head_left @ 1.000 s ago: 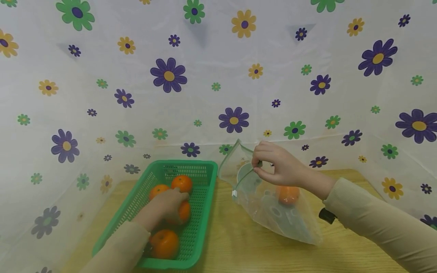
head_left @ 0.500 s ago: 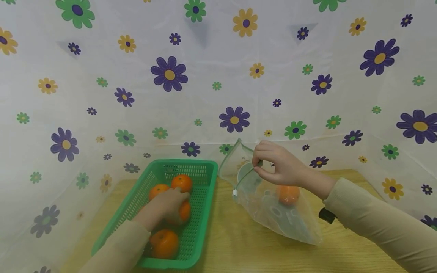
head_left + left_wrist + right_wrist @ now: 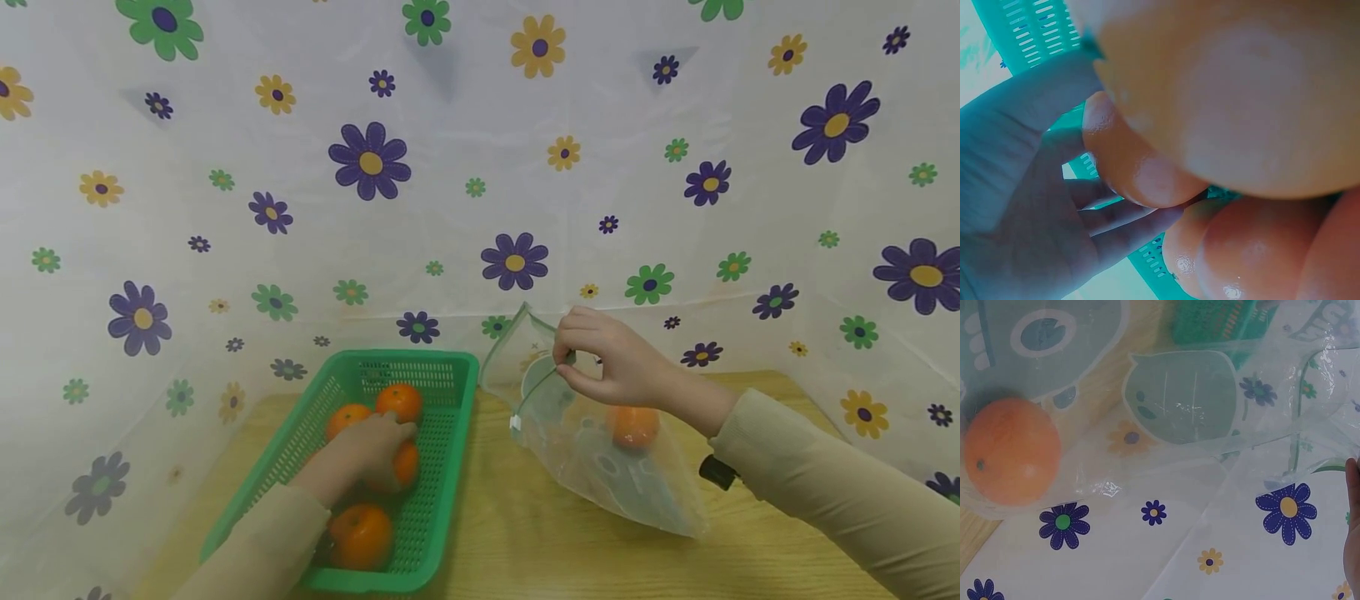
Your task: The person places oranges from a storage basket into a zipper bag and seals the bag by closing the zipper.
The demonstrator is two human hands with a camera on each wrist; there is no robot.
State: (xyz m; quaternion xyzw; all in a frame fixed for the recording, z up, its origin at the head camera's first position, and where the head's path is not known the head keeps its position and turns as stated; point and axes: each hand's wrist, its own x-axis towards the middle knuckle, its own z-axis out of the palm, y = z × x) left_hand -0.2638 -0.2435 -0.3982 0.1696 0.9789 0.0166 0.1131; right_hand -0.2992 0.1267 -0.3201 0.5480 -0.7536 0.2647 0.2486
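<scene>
In the head view, my left hand (image 3: 367,454) reaches into the green basket (image 3: 447,517) and grips an orange (image 3: 407,463). The left wrist view shows the fingers (image 3: 1125,240) curled along the side of that orange. Other oranges lie around it, one (image 3: 362,537) nearer me and one (image 3: 399,403) behind. My right hand (image 3: 611,358) pinches the rim of a clear zip bag (image 3: 585,483) between thumb and fingers. The bag's mouth gapes, and a white slider (image 3: 515,423) sits on its green zip. Inside the bag rests one orange (image 3: 635,427), also visible in the right wrist view.
A wooden table (image 3: 510,542) bears the basket on the left and the bag on the right. Behind and at both sides hangs a white sheet (image 3: 450,225) with printed flowers. A dark device (image 3: 718,472) is at the right wrist.
Both hands keep their places, the left on the orange in the basket and the right on the bag's rim. Only the head view shifts very slightly.
</scene>
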